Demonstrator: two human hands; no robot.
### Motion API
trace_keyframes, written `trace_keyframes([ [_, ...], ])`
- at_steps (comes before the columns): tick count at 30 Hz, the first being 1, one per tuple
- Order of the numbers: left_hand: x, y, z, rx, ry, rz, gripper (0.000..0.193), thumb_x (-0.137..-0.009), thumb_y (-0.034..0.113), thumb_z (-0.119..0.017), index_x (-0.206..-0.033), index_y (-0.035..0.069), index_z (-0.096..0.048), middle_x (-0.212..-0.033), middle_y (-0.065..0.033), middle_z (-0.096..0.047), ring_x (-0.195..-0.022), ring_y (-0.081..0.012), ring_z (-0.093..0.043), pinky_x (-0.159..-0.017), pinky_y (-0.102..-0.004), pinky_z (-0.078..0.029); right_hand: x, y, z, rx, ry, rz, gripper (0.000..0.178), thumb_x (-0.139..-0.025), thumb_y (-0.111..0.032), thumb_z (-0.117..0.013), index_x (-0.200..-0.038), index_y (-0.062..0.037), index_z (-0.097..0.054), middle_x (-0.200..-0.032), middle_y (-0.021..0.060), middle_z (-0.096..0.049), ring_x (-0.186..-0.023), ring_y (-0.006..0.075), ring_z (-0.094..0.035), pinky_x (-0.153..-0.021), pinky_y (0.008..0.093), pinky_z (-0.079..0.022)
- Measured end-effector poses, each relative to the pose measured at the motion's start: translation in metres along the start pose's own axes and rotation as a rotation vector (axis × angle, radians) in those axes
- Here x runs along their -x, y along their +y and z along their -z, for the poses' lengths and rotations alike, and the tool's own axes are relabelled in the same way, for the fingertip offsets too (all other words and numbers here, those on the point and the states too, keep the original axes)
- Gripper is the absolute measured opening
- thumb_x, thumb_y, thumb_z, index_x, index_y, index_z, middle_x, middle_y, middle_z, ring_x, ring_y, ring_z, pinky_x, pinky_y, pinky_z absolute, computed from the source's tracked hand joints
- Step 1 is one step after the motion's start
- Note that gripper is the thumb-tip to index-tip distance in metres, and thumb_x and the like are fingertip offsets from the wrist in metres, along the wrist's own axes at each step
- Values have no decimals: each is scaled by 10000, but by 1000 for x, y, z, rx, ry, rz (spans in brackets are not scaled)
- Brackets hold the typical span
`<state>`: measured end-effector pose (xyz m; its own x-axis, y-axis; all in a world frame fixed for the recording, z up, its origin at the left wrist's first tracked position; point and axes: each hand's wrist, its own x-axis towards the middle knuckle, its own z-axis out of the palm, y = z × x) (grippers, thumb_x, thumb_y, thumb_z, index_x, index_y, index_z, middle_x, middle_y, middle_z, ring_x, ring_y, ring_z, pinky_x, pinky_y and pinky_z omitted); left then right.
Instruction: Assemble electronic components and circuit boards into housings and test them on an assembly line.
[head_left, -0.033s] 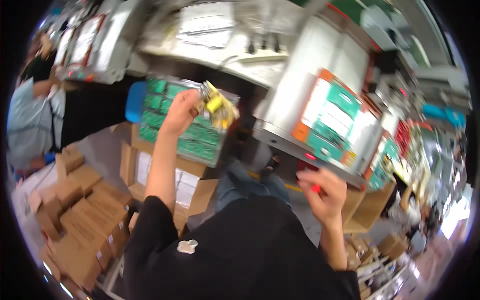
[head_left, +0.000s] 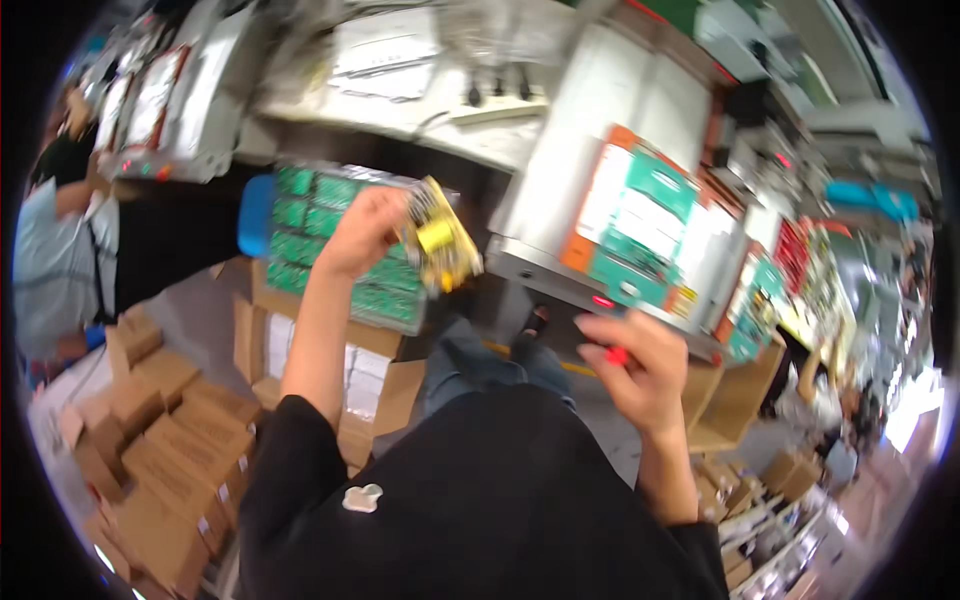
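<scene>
A worker's left hand (head_left: pixel 368 232) pinches the near edge of a circuit board (head_left: pixel 440 240) with a yellow block on it, held up over the right side of a clear tray (head_left: pixel 404 324); whether board and tray touch, I cannot tell from here. To the right, a dark gap separates the board from the front edge of a white metal casing (head_left: pixel 520 258), which bears a green panel (head_left: pixel 655 225). The right hand (head_left: pixel 645 370), fingers curled toward the thumb, is just off that casing's lower edge, a small red spot (head_left: pixel 617 356) at its thumb; whether it grips anything is unclear. Between the hands, open room runs down to the worker's legs. Green boards (head_left: pixel 290 213) fill the tray in rows. Below it, an open carton (head_left: pixel 398 397), flaps out, holds white packs (head_left: pixel 366 382). Closed brown boxes (head_left: pixel 190 450) crowd the floor at left.
</scene>
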<state>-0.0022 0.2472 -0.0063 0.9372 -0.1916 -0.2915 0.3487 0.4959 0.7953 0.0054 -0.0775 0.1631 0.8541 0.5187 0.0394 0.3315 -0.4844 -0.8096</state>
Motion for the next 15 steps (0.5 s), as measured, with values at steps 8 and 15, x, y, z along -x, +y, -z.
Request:
trace_keyframes([
  [8,-68,6,-165,-580,-928,252,466,-968,392,-575,-849,-55,-626,-734,-9,-600,-702,-90,-530,-631,-294,-453,20,20,28,-50,-130,-92,547,-709,-66,-802,-1229,-80,-635,-669,13,-443,-562,110,-406,-486,278,-311],
  [15,-113,24,-145,-800,-211,-254,269,-941,276,-633,-1063,42,-688,-898,-100,-678,-734,-175,-566,-676,-325,-474,14,79,2,-28,236,-240,403,-764,-70,-764,-1144,-60,-628,-646,5,-473,-525,96,-396,-496,260,-331],
])
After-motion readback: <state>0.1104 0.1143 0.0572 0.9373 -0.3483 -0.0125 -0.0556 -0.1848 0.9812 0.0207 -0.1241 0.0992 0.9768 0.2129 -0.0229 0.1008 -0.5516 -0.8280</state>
